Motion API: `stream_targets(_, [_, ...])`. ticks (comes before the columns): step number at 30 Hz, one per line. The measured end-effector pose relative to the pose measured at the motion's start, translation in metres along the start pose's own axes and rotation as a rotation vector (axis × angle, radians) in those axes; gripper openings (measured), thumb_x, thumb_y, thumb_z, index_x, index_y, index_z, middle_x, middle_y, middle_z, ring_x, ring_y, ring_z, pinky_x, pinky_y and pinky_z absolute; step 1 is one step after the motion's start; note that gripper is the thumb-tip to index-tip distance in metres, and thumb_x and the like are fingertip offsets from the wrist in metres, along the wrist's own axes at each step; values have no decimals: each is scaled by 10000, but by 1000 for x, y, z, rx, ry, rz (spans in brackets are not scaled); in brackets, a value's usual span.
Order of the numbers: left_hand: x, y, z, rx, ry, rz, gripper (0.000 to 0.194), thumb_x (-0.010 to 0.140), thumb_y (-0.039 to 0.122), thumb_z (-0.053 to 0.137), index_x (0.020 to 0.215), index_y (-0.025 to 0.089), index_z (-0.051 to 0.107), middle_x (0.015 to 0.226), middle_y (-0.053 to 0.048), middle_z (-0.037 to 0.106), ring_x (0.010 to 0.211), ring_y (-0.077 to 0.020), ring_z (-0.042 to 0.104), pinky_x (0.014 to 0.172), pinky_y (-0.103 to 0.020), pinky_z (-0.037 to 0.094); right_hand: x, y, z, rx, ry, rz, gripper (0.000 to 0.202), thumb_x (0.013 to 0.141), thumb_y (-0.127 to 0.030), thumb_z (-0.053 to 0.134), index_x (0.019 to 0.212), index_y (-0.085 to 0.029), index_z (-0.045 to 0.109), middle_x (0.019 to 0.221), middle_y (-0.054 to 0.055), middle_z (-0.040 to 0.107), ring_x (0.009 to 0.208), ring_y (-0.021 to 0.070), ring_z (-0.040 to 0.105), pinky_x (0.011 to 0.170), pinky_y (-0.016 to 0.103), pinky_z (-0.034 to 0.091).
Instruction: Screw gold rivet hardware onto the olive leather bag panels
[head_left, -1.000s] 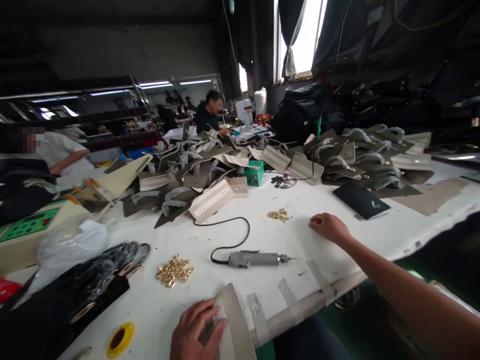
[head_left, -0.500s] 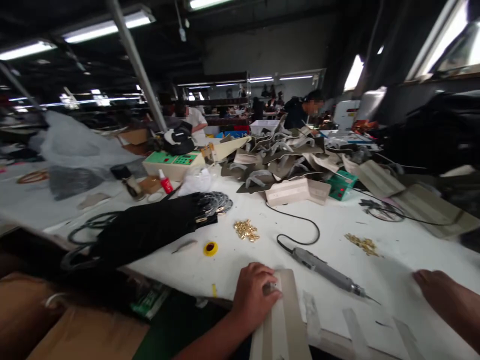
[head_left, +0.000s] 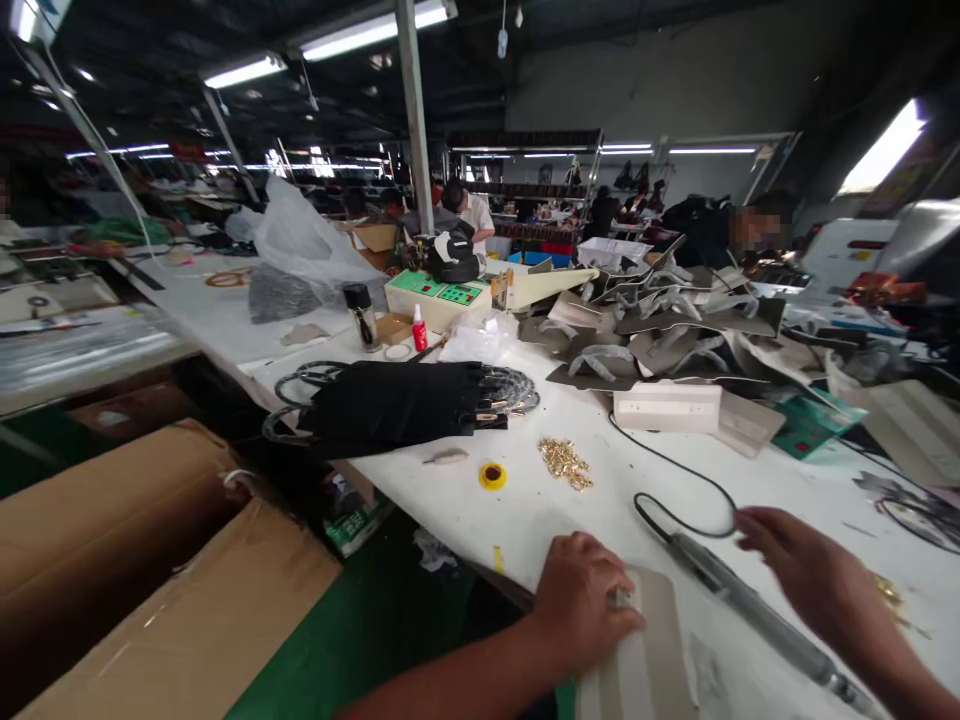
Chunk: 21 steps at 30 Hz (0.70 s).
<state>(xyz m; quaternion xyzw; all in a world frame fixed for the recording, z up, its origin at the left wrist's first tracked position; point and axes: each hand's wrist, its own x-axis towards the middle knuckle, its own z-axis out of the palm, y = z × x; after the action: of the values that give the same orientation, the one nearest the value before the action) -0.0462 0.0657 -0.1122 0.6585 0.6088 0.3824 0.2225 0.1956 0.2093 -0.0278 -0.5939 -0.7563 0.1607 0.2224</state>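
My left hand [head_left: 581, 605] is closed on the far end of a beige panel [head_left: 645, 650] at the table's front edge, fingers curled around a small metal piece on it. My right hand [head_left: 817, 570] hangs over the grey electric screwdriver [head_left: 765, 615], its fingers stretched forward near the black cord; nothing shows in it. Small gold fittings [head_left: 565, 464] lie in a pile beyond my left hand, with a yellow roll [head_left: 492, 476] to their left. Another gold pile [head_left: 890, 592] is partly hidden behind my right hand.
Black pieces [head_left: 397, 405] with cords lie at left on the white table [head_left: 450, 520]. Beige and olive panels [head_left: 675, 325] are heaped behind. An open cardboard box [head_left: 247, 600] stands at lower left. People work farther back.
The view has turned left, showing more of the box. My right hand has moved left from the table's right side to above the screwdriver. My left hand stays on the panel.
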Motion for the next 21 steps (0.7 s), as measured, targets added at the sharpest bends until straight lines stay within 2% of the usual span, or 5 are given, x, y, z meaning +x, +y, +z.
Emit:
stream_targets(5, [-2, -9, 12, 32, -52, -26, 276, 726, 452, 825, 933, 275, 784, 1037, -29, 787, 1086, -304, 626, 999, -503, 449, 11, -188, 89, 612, -454, -349, 375, 932, -580, 535, 877, -241, 686, 876, 55, 755, 866, 251, 696, 797, 352, 540])
stream_targets(9, [-2, -12, 21, 62, 38, -32, 384, 793, 454, 727, 1125, 260, 731, 1148, -98, 756, 1115, -374, 625, 975, -536, 468, 38, -271, 139, 617, -551, -508, 282, 882, -490, 622, 862, -223, 711, 871, 27, 748, 806, 214, 670, 779, 320, 517])
stream_targets(12, [-1, -11, 21, 40, 35, 0, 378, 827, 445, 686, 1171, 289, 705, 1131, -96, 760, 1113, -371, 635, 978, -524, 468, 66, -283, 159, 585, -392, -432, 274, 868, -465, 594, 798, -213, 677, 866, 60, 739, 840, 245, 663, 807, 356, 504])
stream_targets(15, [0, -13, 22, 33, 14, 5, 439, 817, 461, 690, 1221, 289, 690, 1175, -101, 754, 1151, -379, 617, 994, -542, 458, 73, -267, 163, 578, -265, -340, 328, 912, -506, 527, 854, -210, 656, 895, 82, 729, 879, 264, 660, 822, 381, 491])
stream_targets(21, [2, -14, 18, 70, -110, -53, 372, 723, 473, 782, 1021, 250, 773, 1127, -89, 769, 1115, -348, 609, 1033, -561, 425, 25, -196, 137, 715, -463, -157, 402, 879, -602, 618, 833, -204, 652, 758, 32, 699, 713, 207, 682, 682, 314, 509])
